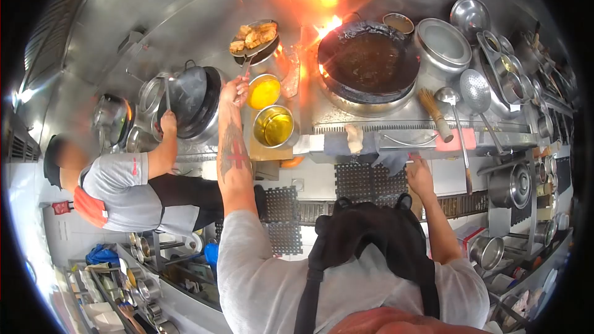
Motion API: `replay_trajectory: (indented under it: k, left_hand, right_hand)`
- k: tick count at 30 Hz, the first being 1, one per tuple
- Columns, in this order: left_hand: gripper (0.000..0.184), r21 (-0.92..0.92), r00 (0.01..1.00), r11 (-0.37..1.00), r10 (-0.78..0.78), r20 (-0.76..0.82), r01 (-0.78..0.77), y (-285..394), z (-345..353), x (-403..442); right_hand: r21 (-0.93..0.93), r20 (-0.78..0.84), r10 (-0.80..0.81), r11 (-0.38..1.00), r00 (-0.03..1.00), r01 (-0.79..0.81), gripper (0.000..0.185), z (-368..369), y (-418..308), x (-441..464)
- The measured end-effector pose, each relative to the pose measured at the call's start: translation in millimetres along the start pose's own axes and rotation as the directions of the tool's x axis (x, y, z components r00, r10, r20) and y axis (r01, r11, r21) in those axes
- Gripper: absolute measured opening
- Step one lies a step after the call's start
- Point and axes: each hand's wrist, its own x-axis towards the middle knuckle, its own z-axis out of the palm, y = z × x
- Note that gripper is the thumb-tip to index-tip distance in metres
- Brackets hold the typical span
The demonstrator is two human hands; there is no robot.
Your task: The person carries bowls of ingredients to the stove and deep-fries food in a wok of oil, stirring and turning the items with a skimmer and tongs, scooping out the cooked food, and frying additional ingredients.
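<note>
My left hand (235, 91), arm stretched forward, is closed round the handle of a skimmer (246, 64). Golden-brown fried pieces (255, 36) are heaped in the skimmer, over a metal pot (271, 62). Just below and right of this hand are a container of yellow liquid (264, 91) and a metal pot of clear yellow oil (275, 127). My right hand (419, 173) is closed at the stove's front edge, beside a grey-blue cloth (391, 162). A small white bit shows at its fingers, too small to name. Ahead sits a large dark wok (369, 62) with brown liquid.
Flames (328, 26) flare behind the wok. To its right lie a bamboo brush (435, 114), a ladle (456, 117) and a perforated skimmer (476, 91). At left a co-worker (117, 185) stands at another wok (207, 102). A lidded pot (510, 185) stands at right.
</note>
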Motion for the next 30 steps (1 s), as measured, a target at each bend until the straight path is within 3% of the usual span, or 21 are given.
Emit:
replay_trajectory:
  k: [4, 6, 9, 10, 11, 13, 17, 23, 25, 27, 29, 30]
  left_hand:
    - [0.026, 0.032, 0.998, 0.998, 0.061, -0.031, -0.060, -9.6, 21.5, -26.3]
    - [0.022, 0.202, 0.986, 0.966, 0.166, 0.002, -0.163, -12.5, 18.7, -30.7]
    - [0.023, 0.050, 0.988, 0.992, 0.121, -0.099, -0.117, -29.3, 6.1, -24.9]
    - [0.022, -0.027, 0.997, 0.999, 0.021, -0.069, -0.023, -30.2, -12.0, -15.1]
    - [0.022, -0.026, 0.997, 0.999, 0.025, -0.069, -0.027, -34.5, -14.5, -14.4]
    - [0.021, 0.142, 0.983, 0.980, 0.157, -0.098, -0.142, -39.1, -17.8, -12.4]
    - [0.019, 0.235, 0.978, 0.957, 0.194, -0.079, -0.170, -21.9, 20.0, -33.4]
    - [0.021, 0.171, 0.965, 0.971, 0.195, -0.174, -0.165, -47.5, 12.5, -28.3]
    - [0.023, 0.164, 0.987, 0.985, 0.068, -0.146, -0.044, -48.6, -11.9, -7.1]
    - [0.026, 0.136, 0.966, 0.982, 0.154, -0.209, -0.127, -53.7, 28.4, -21.1]
    - [0.027, 0.404, 0.923, 0.894, 0.306, -0.232, -0.195, -58.3, 53.7, -42.8]
    - [0.027, 0.464, 0.942, 0.866, 0.289, -0.167, -0.184, -60.4, 66.0, -56.3]
  right_hand:
    - [-0.012, 0.057, 0.037, 0.999, 0.998, -0.037, 0.040, 14.0, 1.7, -11.1]
    - [-0.003, 0.084, 0.039, 0.999, 0.996, -0.039, 0.039, 15.4, -2.3, -11.9]
    - [-0.021, 0.079, 0.050, 0.999, 0.996, -0.049, 0.035, 15.9, -3.5, -13.4]
    - [-0.020, 0.075, 0.029, 0.999, 0.997, -0.028, 0.035, 19.2, 1.3, -14.6]
    - [-0.018, 0.069, 0.008, 1.000, 0.998, -0.006, 0.034, 17.8, -0.8, -16.2]
    - [0.004, 0.068, 0.004, 1.000, 0.998, -0.004, 0.033, 12.1, -3.5, -18.0]
    - [0.054, 0.055, -0.023, 0.998, 0.998, 0.020, 0.034, 4.0, 5.4, -19.1]
    - [0.060, 0.051, -0.060, 0.997, 0.997, 0.057, 0.033, -8.0, 20.2, -11.6]
    - [0.069, 0.061, -0.096, 0.993, 0.994, 0.091, 0.033, -12.7, 26.9, -11.6]
    - [0.069, 0.073, -0.154, 0.986, 0.985, 0.149, 0.032, -21.3, 35.1, -2.6]
    - [0.121, 0.066, -0.226, 0.969, 0.972, 0.217, 0.031, -27.9, 46.8, -1.1]
    - [0.153, 0.102, -0.237, 0.963, 0.966, 0.220, 0.030, -32.5, 51.6, 2.3]
